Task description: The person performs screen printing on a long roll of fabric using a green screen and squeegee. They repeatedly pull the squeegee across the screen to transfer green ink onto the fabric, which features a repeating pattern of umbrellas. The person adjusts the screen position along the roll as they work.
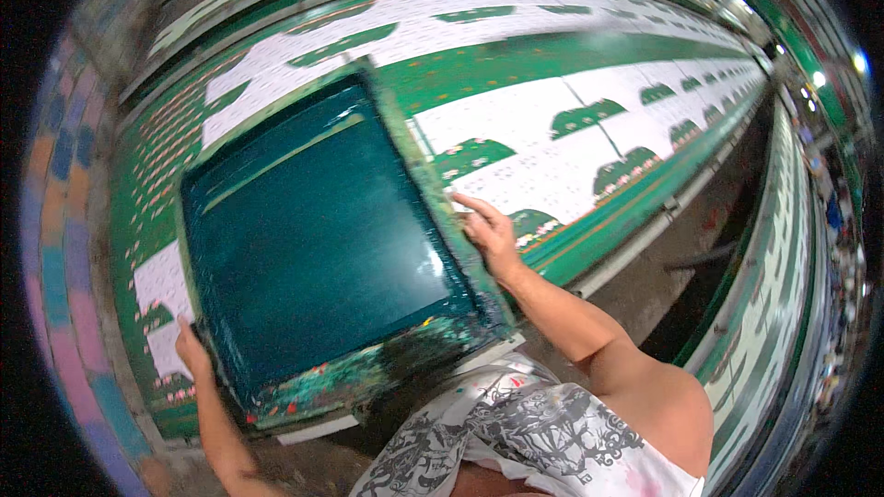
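Note:
A large rectangular screen-printing frame (322, 230) with a dark teal, glossy mesh is held tilted in front of my body. Its wooden edges are smeared with green and red paint, and a narrow pale strip runs along its far side. My left hand (192, 352) grips the left edge near the lower corner, fingers partly hidden beneath. On the right edge, my right hand (490, 237) has its index finger stretched along and the others curled at the rim. Beneath and beyond the frame lies a long printed cloth (516, 110) in white and green with small flower shapes.
The cloth covers a long printing table with a green side edge (635, 184) running off to the far right. Another long table (764, 313) with similar cloth stands on the right, beyond a dark aisle (681, 276). A wall of coloured blocks (69, 248) is at the far left.

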`<state>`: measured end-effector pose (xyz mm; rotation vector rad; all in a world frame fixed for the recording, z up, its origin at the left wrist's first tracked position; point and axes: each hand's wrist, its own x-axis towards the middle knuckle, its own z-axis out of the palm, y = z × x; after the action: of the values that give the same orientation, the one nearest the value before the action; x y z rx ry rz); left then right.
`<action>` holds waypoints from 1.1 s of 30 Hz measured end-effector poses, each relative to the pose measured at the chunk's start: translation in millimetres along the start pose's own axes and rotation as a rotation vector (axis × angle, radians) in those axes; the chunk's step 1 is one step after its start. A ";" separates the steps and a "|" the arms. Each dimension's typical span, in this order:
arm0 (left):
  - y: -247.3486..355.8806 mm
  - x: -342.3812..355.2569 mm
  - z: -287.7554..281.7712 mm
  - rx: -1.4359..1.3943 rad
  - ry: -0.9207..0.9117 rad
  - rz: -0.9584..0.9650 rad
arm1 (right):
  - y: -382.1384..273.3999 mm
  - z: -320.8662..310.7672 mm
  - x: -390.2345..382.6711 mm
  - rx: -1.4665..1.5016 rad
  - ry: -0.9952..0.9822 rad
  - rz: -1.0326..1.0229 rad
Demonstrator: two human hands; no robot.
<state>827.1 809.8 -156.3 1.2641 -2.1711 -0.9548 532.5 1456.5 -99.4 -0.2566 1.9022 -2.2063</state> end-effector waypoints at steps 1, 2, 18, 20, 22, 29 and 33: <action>1.6 4.2 0.9 0.029 0.075 -0.058 | -3.1 2.0 0.6 0.004 0.003 -0.029; 4.8 7.8 -1.4 -0.093 0.048 -0.214 | -5.8 4.2 3.1 0.009 -0.004 -0.057; 239.9 -100.3 176.0 -0.840 -0.483 -0.399 | -113.4 -298.3 164.3 -0.216 -0.154 0.001; 290.3 -141.7 223.1 -0.770 -0.410 -0.380 | -122.9 -362.2 179.7 -0.140 -0.157 0.147; 341.3 -193.6 273.2 -0.830 -0.357 -0.355 | -135.8 -425.0 193.0 -0.183 -0.122 0.090; 471.9 -344.0 398.3 -0.818 -0.313 -0.331 | -152.8 -614.5 207.3 -0.170 -0.037 0.006; 504.2 -394.6 447.2 -0.821 -0.291 -0.346 | -152.6 -686.5 207.6 -0.038 -0.011 -0.024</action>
<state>430.4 1479.0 -86.9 1.1171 -1.4444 -2.0029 139.3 2073.7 -52.4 -0.2993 1.9469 -2.1805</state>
